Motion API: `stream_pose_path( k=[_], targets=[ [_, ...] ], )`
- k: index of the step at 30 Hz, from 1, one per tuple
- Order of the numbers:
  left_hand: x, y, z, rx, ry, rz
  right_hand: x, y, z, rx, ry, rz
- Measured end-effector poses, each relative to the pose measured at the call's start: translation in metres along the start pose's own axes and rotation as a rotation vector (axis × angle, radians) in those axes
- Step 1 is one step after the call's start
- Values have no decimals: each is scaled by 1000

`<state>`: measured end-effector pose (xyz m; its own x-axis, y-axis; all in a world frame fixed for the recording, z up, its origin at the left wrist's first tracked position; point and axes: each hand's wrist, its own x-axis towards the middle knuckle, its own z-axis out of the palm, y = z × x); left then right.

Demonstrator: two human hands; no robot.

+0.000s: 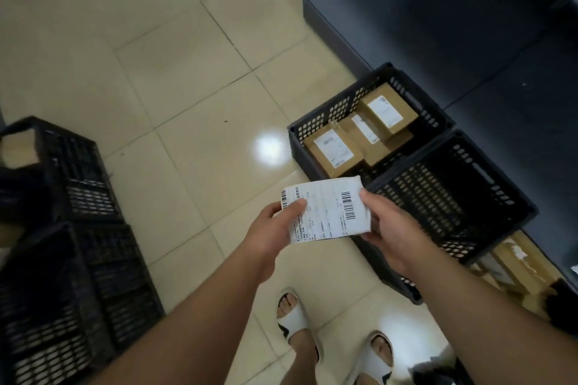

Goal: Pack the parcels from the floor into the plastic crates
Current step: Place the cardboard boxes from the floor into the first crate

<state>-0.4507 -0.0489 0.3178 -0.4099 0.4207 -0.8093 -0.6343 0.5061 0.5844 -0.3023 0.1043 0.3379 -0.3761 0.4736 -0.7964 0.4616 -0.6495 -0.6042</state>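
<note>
A flat white parcel (328, 209) with a barcode label faces up, held between both hands over the tiled floor. My left hand (272, 225) pinches its left edge with the thumb on top. My right hand (391, 228) grips its right edge. Behind it, a dark plastic crate (312, 125) on the floor holds three brown cardboard parcels (333, 148) with white labels. Next to it, nearer me, stands a second dark crate (453, 194) with no parcels showing inside.
Two more dark crates (78, 172) stand at the left, one nearer me (78, 291). Brown boxes (513, 262) lie at the right edge. A dark bench (438, 9) fills the upper right. My feet in white sandals (294, 316) are below the hands.
</note>
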Motion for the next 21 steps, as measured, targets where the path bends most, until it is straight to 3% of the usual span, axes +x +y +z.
stream_pose_path(
  k=[12,21],
  targets=[
    [19,39,-121,-228,156,-18,51,-43,143,-242,-158,5],
    [70,100,-164,-324,253,-44,132,-94,215,-366,-242,-27]
  ],
)
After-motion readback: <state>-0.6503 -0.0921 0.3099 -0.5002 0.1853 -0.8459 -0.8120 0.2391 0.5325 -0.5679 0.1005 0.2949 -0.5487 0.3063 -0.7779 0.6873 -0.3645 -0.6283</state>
